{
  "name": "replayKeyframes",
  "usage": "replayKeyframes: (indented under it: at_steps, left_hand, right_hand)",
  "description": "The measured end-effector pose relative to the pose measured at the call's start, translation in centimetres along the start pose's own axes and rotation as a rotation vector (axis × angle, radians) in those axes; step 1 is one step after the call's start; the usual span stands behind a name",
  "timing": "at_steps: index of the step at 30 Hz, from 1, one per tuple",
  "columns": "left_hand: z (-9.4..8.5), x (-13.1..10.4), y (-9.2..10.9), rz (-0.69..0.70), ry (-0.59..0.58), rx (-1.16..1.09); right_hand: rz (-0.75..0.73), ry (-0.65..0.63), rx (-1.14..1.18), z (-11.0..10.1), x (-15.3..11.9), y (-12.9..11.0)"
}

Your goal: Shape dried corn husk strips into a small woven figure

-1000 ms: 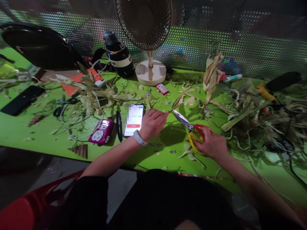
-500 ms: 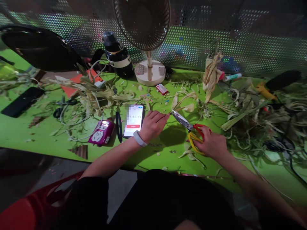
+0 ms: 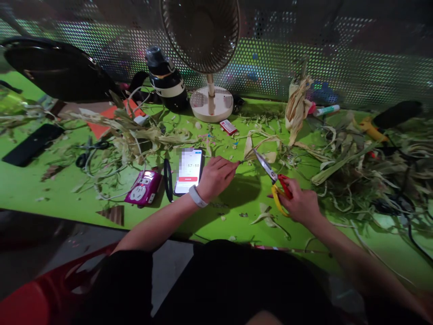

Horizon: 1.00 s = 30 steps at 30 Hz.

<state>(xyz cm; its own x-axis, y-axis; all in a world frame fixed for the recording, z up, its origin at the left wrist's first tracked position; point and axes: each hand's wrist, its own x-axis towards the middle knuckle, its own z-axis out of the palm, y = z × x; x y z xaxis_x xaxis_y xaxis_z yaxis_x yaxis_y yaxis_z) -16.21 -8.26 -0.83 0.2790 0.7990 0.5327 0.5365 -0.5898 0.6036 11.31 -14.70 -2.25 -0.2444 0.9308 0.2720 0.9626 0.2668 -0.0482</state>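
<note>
My right hand is wrapped round the red and yellow handles of a pair of scissors; the blades are together and point up and left. My left hand, with a grey band at the wrist, is pinched at the fingertips on a thin dark piece too small to name. Pale dried husk strips lie just beyond the blade tips. A lit phone lies left of my left hand, on the green table.
A white fan base and a black bottle stand at the back. A purple socket block sits left of the phone. Tangled dried leaves cover the right side; a husk bundle stands behind.
The scissors have closed and moved a little right, away from my left fingertips. My left hand has hardly moved.
</note>
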Motion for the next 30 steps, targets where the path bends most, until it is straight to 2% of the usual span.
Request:
replayKeyframes:
  at_steps: [4,6,8,12,15,17,22,24,27,30]
  left_hand:
    - [0.2,0.7,-0.2,-0.513,0.072,-0.582]
    - [0.3,1.1,-0.6,-0.722,0.143,-0.837]
    - [0.3,1.4,-1.0,-0.826,0.212,-0.978]
    - [0.1,1.6,-1.3,-0.817,0.226,-1.059]
    - [0.1,1.5,-1.2,-0.727,0.202,-1.026]
    - [0.1,1.5,-1.1,-0.682,0.196,-0.999]
    - [0.0,1.2,-0.2,-0.638,0.169,-1.022]
    - [-0.2,1.1,0.2,-0.63,0.148,-1.063]
    - [-0.3,0.9,0.7,-0.652,0.112,-1.158]
    - [-0.7,1.1,0.8,-0.684,0.102,-1.203]
  right_hand:
    - [-0.026,0.129,0.022,-0.4,0.4,0.8]
    - [-0.087,0.109,-0.021,-0.6,0.6,1.1]
    - [-0.134,0.043,-0.072,-0.8,0.9,1.2]
    - [-0.219,-0.123,-0.098,-1.1,1.1,1.0]
    - [-0.315,-0.146,-0.035,-1.8,1.2,0.6]
    - [-0.358,-0.045,0.011,-2.9,1.3,0.4]
    - [-0.359,0.374,0.048,-6.2,2.6,-0.4]
    - [-0.324,0.436,0.008,-7.0,3.7,-1.1]
    - [-0.324,0.383,-0.002,-7.1,6.0,-2.3]
    - [-0.341,0.206,0.122,-7.0,8.3,-3.4]
